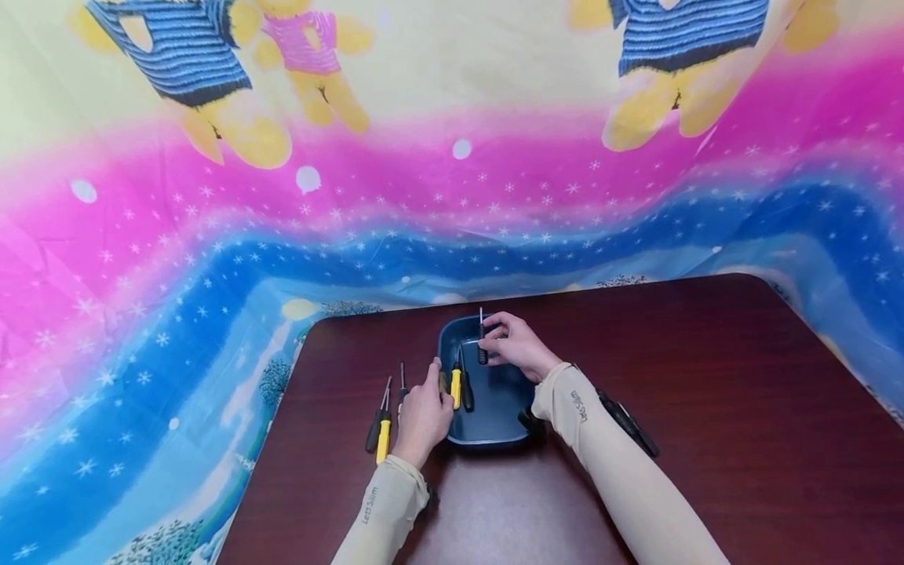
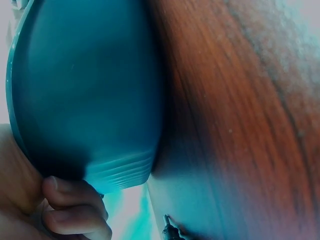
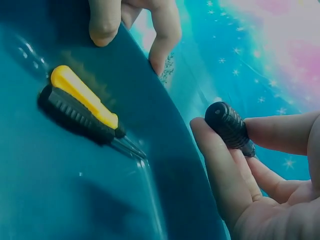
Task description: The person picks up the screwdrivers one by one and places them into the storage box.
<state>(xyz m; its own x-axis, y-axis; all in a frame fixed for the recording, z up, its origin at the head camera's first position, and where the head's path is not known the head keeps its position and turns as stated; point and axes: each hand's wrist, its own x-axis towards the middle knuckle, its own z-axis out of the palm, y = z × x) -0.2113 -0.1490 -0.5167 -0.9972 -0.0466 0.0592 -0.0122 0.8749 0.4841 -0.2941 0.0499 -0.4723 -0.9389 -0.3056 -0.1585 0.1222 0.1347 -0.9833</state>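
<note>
A dark blue tray stands on the table. My left hand holds its left wall; in the right wrist view a digit lies inside the wall and other fingers outside. Over the tray's far right part, my right hand pinches a screwdriver by its black handle, shaft pointing up in the head view. Inside the tray lie a yellow-handled screwdriver and a black-handled screwdriver, side by side. The left wrist view shows the tray's outer wall and curled fingers beneath it.
Left of the tray lie a black-handled screwdriver and a yellow-handled one, with another shaft partly behind my left hand. Black tools lie beside my right forearm. A printed cloth hangs behind the dark wooden table.
</note>
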